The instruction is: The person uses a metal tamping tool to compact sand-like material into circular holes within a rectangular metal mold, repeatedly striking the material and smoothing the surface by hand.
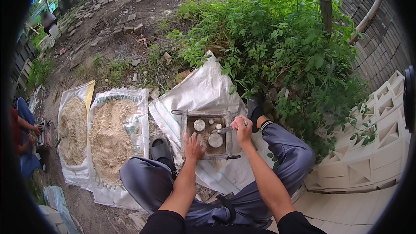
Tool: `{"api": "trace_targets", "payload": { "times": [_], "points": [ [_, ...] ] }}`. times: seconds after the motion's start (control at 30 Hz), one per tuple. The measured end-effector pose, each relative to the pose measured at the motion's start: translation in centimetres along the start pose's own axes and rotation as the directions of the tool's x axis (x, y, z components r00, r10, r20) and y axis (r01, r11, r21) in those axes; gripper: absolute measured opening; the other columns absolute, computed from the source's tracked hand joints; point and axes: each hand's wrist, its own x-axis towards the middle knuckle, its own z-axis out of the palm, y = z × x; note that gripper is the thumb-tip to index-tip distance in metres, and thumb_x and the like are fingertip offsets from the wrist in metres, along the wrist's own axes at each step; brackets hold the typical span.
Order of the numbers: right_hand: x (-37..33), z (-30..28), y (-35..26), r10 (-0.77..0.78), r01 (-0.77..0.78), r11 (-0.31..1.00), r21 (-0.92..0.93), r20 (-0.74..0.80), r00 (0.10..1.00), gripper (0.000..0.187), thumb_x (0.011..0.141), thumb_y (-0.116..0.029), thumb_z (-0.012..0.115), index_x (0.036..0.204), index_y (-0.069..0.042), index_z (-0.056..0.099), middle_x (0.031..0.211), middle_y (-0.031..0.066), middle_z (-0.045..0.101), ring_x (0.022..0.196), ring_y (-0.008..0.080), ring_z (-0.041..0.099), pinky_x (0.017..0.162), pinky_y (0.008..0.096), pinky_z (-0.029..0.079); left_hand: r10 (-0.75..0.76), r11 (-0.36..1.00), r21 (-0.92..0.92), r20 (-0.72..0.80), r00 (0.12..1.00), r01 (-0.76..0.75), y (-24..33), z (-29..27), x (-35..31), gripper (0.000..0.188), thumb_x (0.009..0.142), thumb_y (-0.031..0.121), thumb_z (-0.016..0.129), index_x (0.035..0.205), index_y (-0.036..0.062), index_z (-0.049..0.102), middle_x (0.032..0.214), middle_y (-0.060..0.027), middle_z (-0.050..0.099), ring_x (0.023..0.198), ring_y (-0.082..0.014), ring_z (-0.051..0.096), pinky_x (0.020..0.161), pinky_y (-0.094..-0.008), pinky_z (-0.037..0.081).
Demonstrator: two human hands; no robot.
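Observation:
A square mould frame point(185, 124) with long bars along its far and near sides lies on a white woven sack point(208, 87) between my knees. Inside it is greyish sandy material, from which pale round discs of different sizes show, the largest point(215, 140) near the right and another point(199, 125) at the far left. My left hand point(194, 147) rests at the near left corner of the frame, fingers spread and partly over the fill. My right hand point(242, 130) grips a small trowel-like tool point(223, 130); its end reaches over the discs, and its exact shape is hard to make out.
Two sacks with heaps of sandy powder point(113, 132) point(72, 130) lie to the left. A dark slipper point(161, 150) stands beside the mould. Leafy bushes point(277, 39) grow ahead; stacked pale moulded blocks point(355, 151) line the right. Another person point(27, 134) sits at far left.

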Motion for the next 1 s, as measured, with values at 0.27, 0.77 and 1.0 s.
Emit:
{"api": "trace_targets", "payload": {
  "times": [0.27,0.77,1.0],
  "points": [
    [0.2,0.3,1.0,-0.003,0.007,1.000,0.009,-0.352,0.936,0.031,0.084,-0.016,0.058,0.057,-0.003,0.049,0.052,-0.0001,0.044,0.047,0.0086,0.039,0.045,0.0264,0.031,-0.025,0.993,-0.110,0.236,0.971,0.052,-1.2,0.4,0.1,0.059,0.077,0.028,0.061,0.126,-0.0017,0.048,0.117,-0.0144,0.056,0.117,-0.0257,0.050,0.110,-0.0412,0.024],
    [-0.3,-1.3,-5.3,0.057,-0.068,0.992,0.105,0.105,0.993,0.041,0.092,-0.021,0.057,0.055,-0.007,0.045,0.051,-0.0041,0.037,0.045,0.0057,0.031,0.043,0.0254,0.024,-0.273,0.961,0.043,0.287,0.918,0.273,0.0,-1.5,-1.0,0.136,0.055,0.075,0.067,0.147,-0.0042,0.005,0.154,-0.0209,-0.008,0.143,-0.0362,-0.009,0.112,-0.0578,0.005],
    [2.8,-3.6,-5.0,-0.067,0.048,0.990,0.134,0.137,0.988,0.050,0.095,-0.029,0.048,0.051,-0.010,0.030,0.048,-0.0008,0.030,0.038,0.0100,0.027,0.038,0.0258,0.022,-0.281,0.953,0.017,0.429,0.859,0.303,0.3,-1.3,0.2,0.142,0.049,0.085,0.062,0.148,0.0016,0.003,0.150,-0.0247,-0.020,0.139,-0.0407,-0.022,0.109,-0.0617,-0.004]
  ]
}}
